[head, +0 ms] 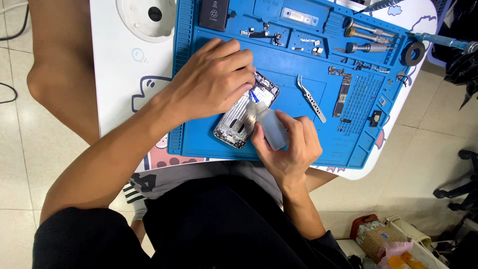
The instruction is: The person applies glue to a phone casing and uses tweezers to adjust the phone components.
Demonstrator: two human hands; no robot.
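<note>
The left hand (211, 79) lies palm-down over the upper half of an opened silver phone housing (244, 117), its fingers (239, 74) curled and pressing on the housing's top end; whether they pinch anything beneath cannot be told. The housing rests tilted near the middle of a blue silicone repair mat (209, 139), its long axis running from about 7 o'clock to 1 o'clock.

The right hand (291, 144), at 4 o'clock from the housing, has its fingers closed around a small translucent plastic squeeze bottle (271, 128). The bottle is tipped so that its nozzle points toward 10 o'clock and comes down onto the housing's inner face.

Curved metal tweezers (311, 98) lie on the mat at 2 o'clock from the bottle, apart from both hands. A narrow green circuit board (342, 93) lies just beyond them at 3 o'clock. Several metal-handled screwdrivers (366, 35) sit in the mat's tray at 1 o'clock, and a black rectangular battery (214, 12) lies at 12 o'clock. The mat covers a white desk (117, 65) with cartoon prints.
</note>
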